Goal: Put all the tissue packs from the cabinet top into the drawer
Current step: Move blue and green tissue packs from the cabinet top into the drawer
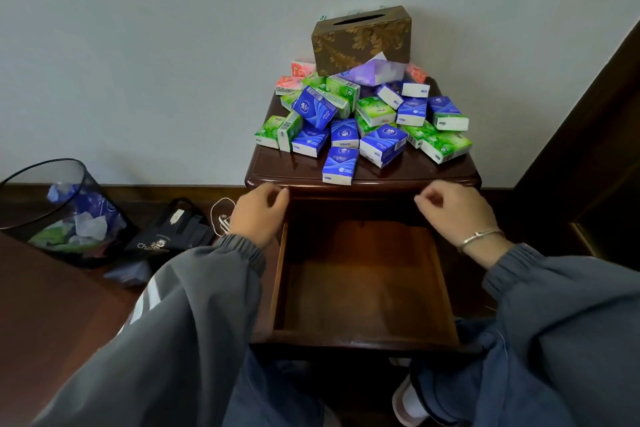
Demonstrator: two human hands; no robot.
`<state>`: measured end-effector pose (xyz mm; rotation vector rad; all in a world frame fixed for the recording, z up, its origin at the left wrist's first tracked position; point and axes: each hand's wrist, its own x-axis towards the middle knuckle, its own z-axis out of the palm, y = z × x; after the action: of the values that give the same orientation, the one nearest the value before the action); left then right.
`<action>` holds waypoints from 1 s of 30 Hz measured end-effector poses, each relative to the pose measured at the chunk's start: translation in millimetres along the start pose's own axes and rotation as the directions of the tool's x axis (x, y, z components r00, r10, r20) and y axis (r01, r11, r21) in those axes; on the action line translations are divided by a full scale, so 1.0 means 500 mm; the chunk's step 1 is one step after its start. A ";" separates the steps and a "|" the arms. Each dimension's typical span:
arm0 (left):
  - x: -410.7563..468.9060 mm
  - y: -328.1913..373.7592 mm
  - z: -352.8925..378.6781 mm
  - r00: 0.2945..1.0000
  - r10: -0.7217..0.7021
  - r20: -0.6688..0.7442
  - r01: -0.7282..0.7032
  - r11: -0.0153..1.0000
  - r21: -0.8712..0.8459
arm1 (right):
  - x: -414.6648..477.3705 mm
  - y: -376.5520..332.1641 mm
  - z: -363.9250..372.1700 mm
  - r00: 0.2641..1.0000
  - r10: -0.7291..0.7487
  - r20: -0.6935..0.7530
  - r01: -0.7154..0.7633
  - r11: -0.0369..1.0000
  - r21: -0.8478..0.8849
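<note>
Pale grey wall (138, 45) fills the background in front of you, and against it stands a dark, glossy wooden cabinet whose top surface (277, 166) carries the whole load. Small blue, green and pink tissue packs (346, 132) lie heaped there in a loose pile, reaching almost to the front edge. A brown tissue box with gold leaf pattern (360, 42) sits at the back, against the wall.

Below the surface, the wooden drawer (278, 274) is pulled out towards you, its bare brown bottom showing. Your left hand (259, 215) and right hand (450, 211) hover well apart over its far corners, fingers loosely curled and holding nothing.

On the floor to your left stand a black mesh wastebasket (62, 211) with crumpled wrappers inside and a black bag (173, 232).
</note>
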<state>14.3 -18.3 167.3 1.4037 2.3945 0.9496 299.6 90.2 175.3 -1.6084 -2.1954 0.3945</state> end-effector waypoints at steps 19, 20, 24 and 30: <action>0.153 0.141 0.116 0.953 -0.135 0.271 0.165 0.982 -0.091 | 0.194 -0.078 0.119 0.982 -0.172 -0.072 0.166 0.983 -0.079; 0.158 0.140 0.113 0.942 -0.132 0.309 0.168 0.981 -0.095 | 0.198 -0.077 0.115 0.980 -0.187 -0.064 0.183 0.981 -0.065; 0.162 0.135 0.092 0.904 -0.072 0.422 0.149 0.977 -0.152 | 0.207 -0.060 0.095 0.966 -0.257 -0.031 0.256 0.966 -0.041; 0.220 0.156 0.004 0.975 0.123 0.184 -0.058 0.945 -0.321 | 0.200 -0.046 0.085 0.964 -0.265 -0.005 0.265 0.964 -0.004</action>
<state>12.5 101.6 229.4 1.4210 1.9463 1.0958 233.9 178.6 162.3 -1.2902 -2.3663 0.3066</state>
